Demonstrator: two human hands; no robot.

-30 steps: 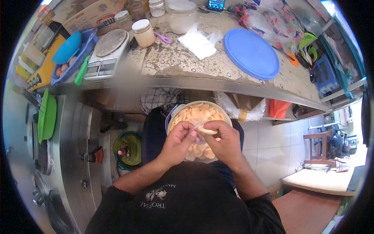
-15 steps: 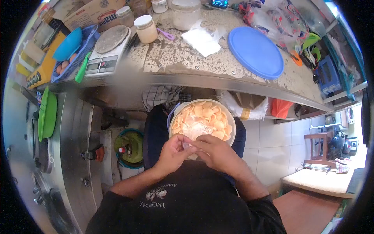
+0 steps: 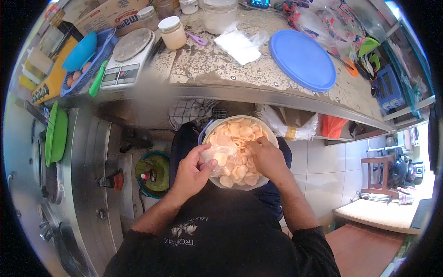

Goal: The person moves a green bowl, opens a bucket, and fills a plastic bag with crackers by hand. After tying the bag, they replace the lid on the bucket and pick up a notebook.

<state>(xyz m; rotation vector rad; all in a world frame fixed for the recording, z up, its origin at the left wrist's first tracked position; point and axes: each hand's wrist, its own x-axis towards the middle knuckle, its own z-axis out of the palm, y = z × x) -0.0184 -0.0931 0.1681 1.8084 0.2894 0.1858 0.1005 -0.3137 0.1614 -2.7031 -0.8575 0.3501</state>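
The left hand [image 3: 193, 170] clasps a bag [image 3: 223, 156] over the tub's [image 3: 273, 133] left rim; the right hand [image 3: 269, 160], grip unclear, touches chips [image 3: 243, 171].

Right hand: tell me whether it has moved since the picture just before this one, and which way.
Yes. The right hand has moved away from the body, closer to the counter's front edge, and slightly rightward.

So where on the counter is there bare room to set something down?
The widest bare patch of counter lies between the scale and the blue lid, in front of the white sheets. A smaller patch borders the lid's right side, toward the front edge. Crowded: plastic bags at back right; scale, jars and egg basket at left.
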